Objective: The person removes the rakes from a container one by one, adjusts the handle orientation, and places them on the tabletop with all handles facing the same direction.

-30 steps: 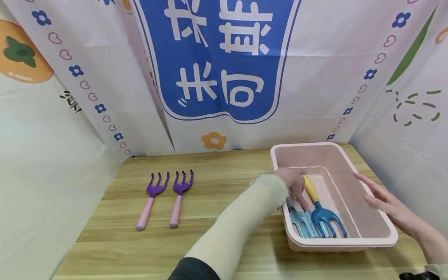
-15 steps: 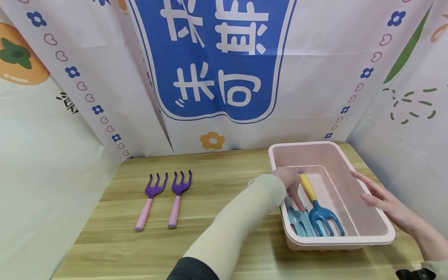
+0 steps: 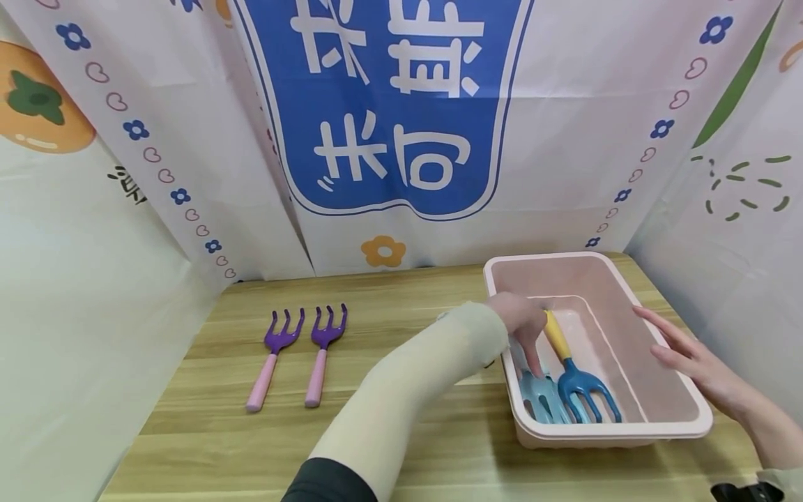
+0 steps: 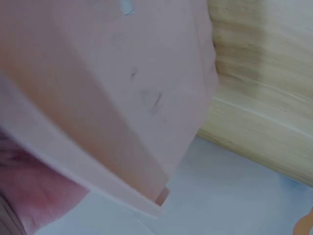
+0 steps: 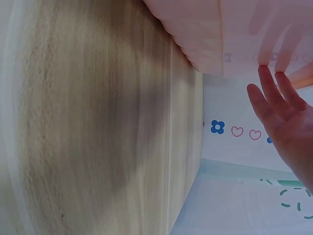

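In the head view, a pink plastic bin (image 3: 665,434) stands on the right. My left hand (image 3: 521,317) reaches over its left wall, fingers bent down to the neck of a light blue garden hand fork (image 3: 544,404). The hand hides the handle, and light blue pieces overlap there, so their number is unclear. Beside it lies a dark blue hand fork (image 3: 580,382) with a yellow handle. My right hand (image 3: 696,355) has its fingers spread, fingertips touching the bin's right side. Through the right wrist view, that hand (image 5: 286,115) shows straight fingers against the translucent wall.
Two purple hand forks, a left one (image 3: 270,362) and a right one (image 3: 320,352), lie with pink handles toward me on the wooden table (image 3: 207,439). A printed cloth (image 3: 433,244) hangs behind and at both sides. The bin's walls surround the blue forks.
My left hand has shifted slightly at the light blue fork, and the left forearm has swung a little. The right hand, the bin and the purple forks stay where they were.
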The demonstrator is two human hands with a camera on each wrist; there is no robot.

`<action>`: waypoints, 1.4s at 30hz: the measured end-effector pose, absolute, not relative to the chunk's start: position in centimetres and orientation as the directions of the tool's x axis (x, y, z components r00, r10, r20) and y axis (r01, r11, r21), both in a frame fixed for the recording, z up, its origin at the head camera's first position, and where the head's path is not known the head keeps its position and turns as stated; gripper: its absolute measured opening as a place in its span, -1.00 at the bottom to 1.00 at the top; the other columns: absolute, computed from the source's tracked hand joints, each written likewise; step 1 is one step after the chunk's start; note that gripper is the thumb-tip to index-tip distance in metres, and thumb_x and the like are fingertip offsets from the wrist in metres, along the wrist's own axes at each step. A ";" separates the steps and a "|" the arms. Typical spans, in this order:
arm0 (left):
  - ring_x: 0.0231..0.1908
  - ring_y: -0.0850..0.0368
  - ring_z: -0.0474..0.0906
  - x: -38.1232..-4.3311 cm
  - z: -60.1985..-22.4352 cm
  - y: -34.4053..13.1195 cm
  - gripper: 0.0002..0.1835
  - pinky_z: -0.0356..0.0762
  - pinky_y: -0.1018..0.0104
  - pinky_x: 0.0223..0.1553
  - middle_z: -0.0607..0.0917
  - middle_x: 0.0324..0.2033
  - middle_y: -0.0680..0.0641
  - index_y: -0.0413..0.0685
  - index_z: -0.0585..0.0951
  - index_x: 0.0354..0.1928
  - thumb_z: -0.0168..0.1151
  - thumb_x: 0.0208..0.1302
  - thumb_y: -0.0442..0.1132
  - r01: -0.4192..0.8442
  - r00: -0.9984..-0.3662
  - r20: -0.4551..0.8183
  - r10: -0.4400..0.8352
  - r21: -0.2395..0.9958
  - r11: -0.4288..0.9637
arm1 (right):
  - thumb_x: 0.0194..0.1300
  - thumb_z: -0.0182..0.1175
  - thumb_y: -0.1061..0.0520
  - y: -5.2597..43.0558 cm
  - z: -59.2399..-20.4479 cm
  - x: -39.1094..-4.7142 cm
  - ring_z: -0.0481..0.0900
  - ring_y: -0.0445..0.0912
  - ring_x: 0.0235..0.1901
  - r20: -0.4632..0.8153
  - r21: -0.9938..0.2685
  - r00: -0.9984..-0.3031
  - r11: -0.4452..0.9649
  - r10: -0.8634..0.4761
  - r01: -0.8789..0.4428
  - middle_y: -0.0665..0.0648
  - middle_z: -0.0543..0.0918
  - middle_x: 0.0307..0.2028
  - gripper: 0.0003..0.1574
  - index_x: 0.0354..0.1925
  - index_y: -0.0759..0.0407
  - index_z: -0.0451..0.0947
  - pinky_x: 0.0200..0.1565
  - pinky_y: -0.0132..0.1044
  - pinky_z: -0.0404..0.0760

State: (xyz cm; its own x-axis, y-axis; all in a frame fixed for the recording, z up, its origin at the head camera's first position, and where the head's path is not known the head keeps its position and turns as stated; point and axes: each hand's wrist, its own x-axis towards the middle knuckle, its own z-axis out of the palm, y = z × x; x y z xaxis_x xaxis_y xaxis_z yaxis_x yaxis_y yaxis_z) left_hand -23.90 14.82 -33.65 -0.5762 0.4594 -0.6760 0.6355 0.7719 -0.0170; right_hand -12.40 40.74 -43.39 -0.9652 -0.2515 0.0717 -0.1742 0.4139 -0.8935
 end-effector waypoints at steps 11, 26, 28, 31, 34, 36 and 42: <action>-0.27 0.29 0.48 -24.4 -33.6 13.6 -0.85 0.46 0.46 -0.28 0.69 -0.45 0.20 0.15 0.72 -0.45 0.56 -0.02 -0.11 0.779 -0.486 -0.584 0.650 0.048 0.625 | 0.54 -0.22 0.23 40.7 -43.2 -12.2 0.17 -0.58 0.08 0.070 -0.903 -0.962 0.393 -0.264 -0.173 -0.40 -0.04 0.35 -0.25 0.54 -0.16 -0.15 -0.11 -0.53 0.43; -0.42 0.31 0.41 -27.5 -32.0 10.7 -0.87 0.36 0.52 -0.36 0.62 -0.45 0.11 -0.03 0.73 -0.33 0.42 0.18 -0.13 0.877 -0.283 -0.348 0.894 0.283 0.388 | 0.53 -0.25 0.28 40.4 -43.0 -12.1 0.24 -0.53 0.10 0.113 -0.930 -0.946 0.302 -0.305 -0.208 -0.41 0.02 0.31 -0.25 0.55 -0.09 -0.16 -0.11 -0.44 0.50; -0.42 0.30 0.40 -28.0 -31.8 9.9 -0.86 0.35 0.51 -0.35 0.60 -0.46 0.11 -0.02 0.71 -0.34 0.41 0.20 -0.13 0.861 -0.300 -0.297 0.907 0.325 0.391 | 0.53 -0.25 0.29 40.3 -43.0 -12.1 0.25 -0.52 0.10 0.117 -0.931 -0.944 0.296 -0.310 -0.213 -0.41 0.03 0.32 -0.25 0.55 -0.09 -0.15 -0.11 -0.44 0.51; -0.38 0.27 0.41 -28.4 -31.7 8.4 -0.87 0.35 0.49 -0.32 0.59 -0.43 0.12 0.02 0.67 -0.32 0.38 0.23 -0.11 0.837 -0.345 -0.209 0.915 0.373 0.401 | 0.53 -0.27 0.30 40.3 -43.0 -12.2 0.31 -0.48 0.09 0.116 -0.938 -0.941 0.276 -0.319 -0.209 -0.40 0.06 0.31 -0.25 0.55 -0.09 -0.16 -0.13 -0.39 0.55; -0.35 0.27 0.41 -28.4 -31.7 7.0 -0.84 0.33 0.47 -0.29 0.59 -0.39 0.15 0.06 0.64 -0.29 0.35 0.26 -0.04 0.828 -0.404 -0.111 0.908 0.378 0.414 | 0.53 -0.27 0.30 40.3 -43.0 -12.1 0.33 -0.47 0.08 0.110 -0.942 -0.941 0.267 -0.321 -0.202 -0.38 0.06 0.30 -0.24 0.55 -0.10 -0.17 -0.15 -0.37 0.56; -0.35 0.28 0.41 -28.1 -32.1 6.1 -0.82 0.32 0.46 -0.29 0.58 -0.38 0.16 0.08 0.63 -0.25 0.31 0.28 0.00 0.825 -0.443 -0.038 0.895 0.373 0.424 | 0.53 -0.28 0.30 40.4 -43.1 -12.1 0.33 -0.47 0.08 0.103 -0.948 -0.942 0.256 -0.320 -0.190 -0.36 0.06 0.31 -0.24 0.55 -0.12 -0.17 -0.16 -0.35 0.58; -0.31 0.26 0.44 -26.4 -34.4 3.2 -0.80 0.39 0.47 -0.24 0.60 -0.31 0.17 0.06 0.62 -0.14 0.27 0.32 -0.03 0.712 -0.589 0.137 0.796 0.555 0.431 | 0.54 -0.30 0.30 40.5 -43.4 -12.1 0.38 -0.43 0.06 0.081 -0.969 -0.939 0.196 -0.333 -0.153 -0.31 0.07 0.29 -0.24 0.55 -0.17 -0.18 -0.18 -0.25 0.63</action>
State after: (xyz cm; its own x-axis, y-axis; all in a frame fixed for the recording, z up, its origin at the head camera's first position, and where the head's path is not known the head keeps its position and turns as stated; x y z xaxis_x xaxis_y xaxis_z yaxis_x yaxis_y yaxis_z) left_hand -26.42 3.21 -34.45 -0.5894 0.7960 0.1375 0.7117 0.4312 0.5545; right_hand -12.09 40.46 -43.40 -0.9395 -0.3330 0.0806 -0.1527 0.1964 -0.9685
